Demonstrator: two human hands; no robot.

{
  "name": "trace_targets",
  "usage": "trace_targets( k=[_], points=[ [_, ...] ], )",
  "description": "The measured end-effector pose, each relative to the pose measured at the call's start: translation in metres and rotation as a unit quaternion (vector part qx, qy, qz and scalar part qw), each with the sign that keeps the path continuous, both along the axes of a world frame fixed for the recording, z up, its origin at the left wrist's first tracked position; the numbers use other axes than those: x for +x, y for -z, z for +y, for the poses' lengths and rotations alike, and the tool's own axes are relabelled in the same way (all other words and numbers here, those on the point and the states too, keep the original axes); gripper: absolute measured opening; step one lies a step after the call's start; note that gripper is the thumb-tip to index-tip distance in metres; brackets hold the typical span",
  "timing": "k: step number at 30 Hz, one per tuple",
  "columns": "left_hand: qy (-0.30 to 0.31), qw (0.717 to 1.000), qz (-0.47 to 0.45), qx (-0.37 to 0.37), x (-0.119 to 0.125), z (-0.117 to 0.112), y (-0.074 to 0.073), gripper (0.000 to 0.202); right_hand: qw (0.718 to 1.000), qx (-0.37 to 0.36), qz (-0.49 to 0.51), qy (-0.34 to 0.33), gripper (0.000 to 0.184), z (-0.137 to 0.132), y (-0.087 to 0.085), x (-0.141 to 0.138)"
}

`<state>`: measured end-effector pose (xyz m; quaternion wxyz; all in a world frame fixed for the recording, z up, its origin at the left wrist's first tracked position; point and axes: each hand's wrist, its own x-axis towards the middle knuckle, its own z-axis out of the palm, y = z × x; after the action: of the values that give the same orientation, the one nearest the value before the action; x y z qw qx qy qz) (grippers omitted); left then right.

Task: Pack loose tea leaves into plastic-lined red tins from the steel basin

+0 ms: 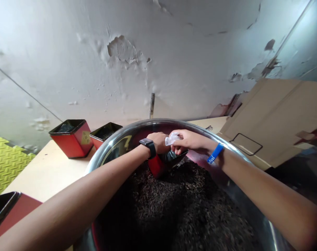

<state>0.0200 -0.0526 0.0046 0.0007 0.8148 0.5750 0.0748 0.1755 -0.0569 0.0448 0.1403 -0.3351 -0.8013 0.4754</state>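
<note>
A red square tin [155, 166] sits tilted among dark, loose, dried leaf-like bits [171, 205] inside a large shiny metal bowl [161, 122]. Clear plastic [171, 157] shows at the tin's mouth. My left hand [158, 142], with a black watch at its wrist, is bent over the tin's far left side; its fingers are mostly hidden. Close beside it, my right hand [186, 139] is closed on a bunched piece of clear plastic bag [172, 138] above the tin's opening. A blue band is around my right wrist.
Left of the bowl, two red tins [74, 143] [106, 131] stand on a pale table [53, 174], and another red tin [15, 216] is at the lower left. A cardboard box [273, 118] stands at right. Behind is a peeling wall [174, 62]; yellow matting [6, 164] lies far left.
</note>
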Motion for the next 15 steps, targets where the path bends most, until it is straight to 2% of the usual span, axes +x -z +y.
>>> trace_targets(
  k=[1, 3, 6, 8, 10, 12, 15],
  points=[
    [0.008, 1.0, -0.009, -0.012, -0.001, 0.0, -0.001, 0.042, 0.999, 0.028, -0.014, -0.008, 0.014, -0.001, -0.001, 0.0],
    [0.048, 0.998, -0.036, -0.036, -0.005, -0.001, -0.006, 0.043, 0.988, 0.144, -0.042, 0.028, 0.016, 0.0, -0.001, -0.001],
    [0.143, 0.981, -0.096, -0.09, -0.016, 0.001, -0.017, 0.045, 0.935, 0.323, -0.082, 0.118, 0.027, 0.007, 0.004, -0.002],
    [0.15, 0.967, -0.145, -0.149, -0.029, 0.007, -0.02, 0.047, 0.912, 0.371, -0.106, 0.14, 0.032, 0.014, 0.009, -0.001],
    [0.07, 0.97, -0.165, -0.165, -0.045, 0.017, -0.014, 0.047, 0.903, 0.385, -0.122, 0.15, 0.027, 0.02, 0.014, 0.001],
    [-0.043, 0.985, -0.107, -0.125, -0.058, 0.028, 0.001, 0.041, 0.901, 0.377, -0.138, 0.162, 0.016, 0.024, 0.019, 0.004],
    [-0.089, 0.988, -0.074, -0.106, -0.069, 0.039, 0.03, 0.037, 0.904, 0.365, -0.168, 0.143, 0.016, 0.024, 0.025, 0.008]
  ],
)
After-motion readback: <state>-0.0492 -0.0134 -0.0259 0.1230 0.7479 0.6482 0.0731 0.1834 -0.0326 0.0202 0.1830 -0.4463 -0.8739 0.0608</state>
